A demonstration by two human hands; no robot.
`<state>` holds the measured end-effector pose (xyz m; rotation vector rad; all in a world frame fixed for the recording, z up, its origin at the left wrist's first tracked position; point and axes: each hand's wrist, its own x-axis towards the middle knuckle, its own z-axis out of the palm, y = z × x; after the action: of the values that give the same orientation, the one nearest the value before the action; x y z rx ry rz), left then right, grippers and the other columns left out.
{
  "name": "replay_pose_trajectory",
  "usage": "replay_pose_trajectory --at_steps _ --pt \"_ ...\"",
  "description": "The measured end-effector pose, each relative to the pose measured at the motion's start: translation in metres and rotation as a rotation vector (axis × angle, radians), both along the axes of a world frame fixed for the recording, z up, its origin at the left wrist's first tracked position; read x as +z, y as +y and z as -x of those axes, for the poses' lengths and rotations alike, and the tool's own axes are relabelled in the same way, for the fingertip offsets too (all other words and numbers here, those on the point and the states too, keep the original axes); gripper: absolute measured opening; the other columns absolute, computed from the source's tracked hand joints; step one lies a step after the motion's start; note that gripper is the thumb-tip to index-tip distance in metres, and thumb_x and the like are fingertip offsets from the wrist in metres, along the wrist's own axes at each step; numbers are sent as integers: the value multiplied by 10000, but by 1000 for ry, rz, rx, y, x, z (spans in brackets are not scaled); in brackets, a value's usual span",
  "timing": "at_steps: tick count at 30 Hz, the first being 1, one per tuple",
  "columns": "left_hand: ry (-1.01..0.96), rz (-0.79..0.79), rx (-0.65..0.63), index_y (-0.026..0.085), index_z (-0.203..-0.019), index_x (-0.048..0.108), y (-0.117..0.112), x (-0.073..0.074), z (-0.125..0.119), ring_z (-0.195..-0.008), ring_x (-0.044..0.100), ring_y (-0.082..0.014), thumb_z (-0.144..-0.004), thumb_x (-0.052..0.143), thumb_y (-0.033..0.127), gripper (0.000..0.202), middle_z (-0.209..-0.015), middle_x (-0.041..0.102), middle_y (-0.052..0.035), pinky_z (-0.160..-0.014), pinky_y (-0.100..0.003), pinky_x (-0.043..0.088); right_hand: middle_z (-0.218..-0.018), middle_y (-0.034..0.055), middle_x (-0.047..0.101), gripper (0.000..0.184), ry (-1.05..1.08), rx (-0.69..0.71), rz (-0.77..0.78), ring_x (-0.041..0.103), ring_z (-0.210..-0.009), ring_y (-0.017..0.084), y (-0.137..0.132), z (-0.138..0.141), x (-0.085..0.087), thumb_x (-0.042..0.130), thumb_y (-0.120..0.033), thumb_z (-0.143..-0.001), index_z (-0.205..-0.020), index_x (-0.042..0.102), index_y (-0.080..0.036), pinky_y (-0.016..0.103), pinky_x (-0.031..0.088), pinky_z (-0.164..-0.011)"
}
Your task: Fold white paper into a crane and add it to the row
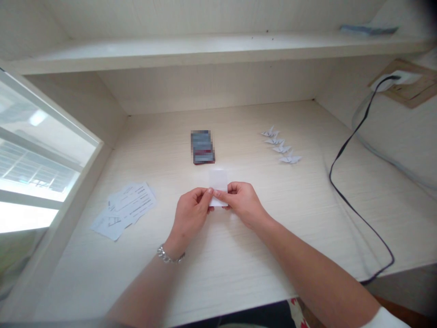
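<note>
In the head view, a pale wooden tabletop (273, 237) is filling most of the picture. A long shelf (205, 48) of the same pale wood is running across the top. A window (34, 159) is letting in bright light at the left edge. At the upper right, a plug (398, 78) is sitting in the wall, and its black cable (344, 150) is trailing down across the tabletop to the lower right.

A small dark pack (202, 146) is lying near the middle, and it is blurred. Four little folded paper shapes (282, 146) are sitting in a row to the right of it. A loose pile of printed slips (124, 209) is lying at the lower left.

The small white paper (218, 181) is sitting in the middle of the frame, just below the dark pack. Its long side is running up and down in the picture, and its top end is pointing at the pack. Whether it is touching the tabletop is not clear.

The left hand (191, 212) and the right hand (244, 202) are meeting at the paper's bottom end. Both are pinching it with the fingertips, close together. A silver bracelet (169, 257) is sitting on the left wrist.
</note>
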<state>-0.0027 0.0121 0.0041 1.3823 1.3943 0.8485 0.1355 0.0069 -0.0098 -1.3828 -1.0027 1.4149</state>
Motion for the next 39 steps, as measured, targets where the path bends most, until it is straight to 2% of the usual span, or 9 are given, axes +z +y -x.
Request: replay_pose_trajectory --at_steps 10,12,16,19,21,26,39 --pt "-5 16 -26 153 -753 654 1 -3 1 -515 571 -122 -753 542 451 319 -644 641 -24 -462 -197 401 -594 -2 541 380 11 -4 5 509 -513 92 0 0 -1 699 -490 -581 -605 542 -146 212 452 -453" --pt "-68 35 -22 150 -740 647 1 -4 1 -508 552 -112 -749 549 442 308 -628 627 -18 -471 -200 400 -593 2 548 366 38 -11 13 518 -518 95 1 0 0 706 -471 -581 -601 540 -146 211 454 -458" --pt "-327 138 4 147 -658 605 1 -3 0 -517 530 -103 -742 557 384 256 -586 583 -6 -509 -214 419 -589 4 564 359 125 -39 15 546 -538 106 2 -2 2 724 -434 -572 -576 505 -150 219 467 -484" --pt "-434 198 -10 147 -600 562 0 1 -1 -538 548 -116 -736 559 340 237 -558 558 -4 -516 -225 427 -582 -1 557 363 108 -46 -19 540 -533 106 2 -3 3 717 -433 -583 -563 487 -154 224 469 -485" --pt "-435 201 -21 142 -608 574 -1 2 -1 -547 558 -124 -731 566 333 227 -556 567 -12 -525 -231 431 -571 -10 544 360 82 -51 -41 526 -520 99 2 -4 2 708 -432 -597 -557 480 -156 223 468 -483" --pt "-326 171 -74 117 -784 651 -1 0 2 -560 552 -113 -684 647 324 229 -645 632 -48 -548 -227 437 -541 -31 507 354 102 -52 -53 501 -493 86 2 -3 1 705 -412 -609 -550 463 -161 233 480 -494" --pt "-292 183 -56 111 -724 639 1 -4 4 -521 533 -100 -692 640 317 208 -617 614 -39 -506 -211 425 -563 -32 525 348 69 -50 -9 518 -503 85 2 1 -1 700 -437 -604 -569 498 -157 236 497 -520"
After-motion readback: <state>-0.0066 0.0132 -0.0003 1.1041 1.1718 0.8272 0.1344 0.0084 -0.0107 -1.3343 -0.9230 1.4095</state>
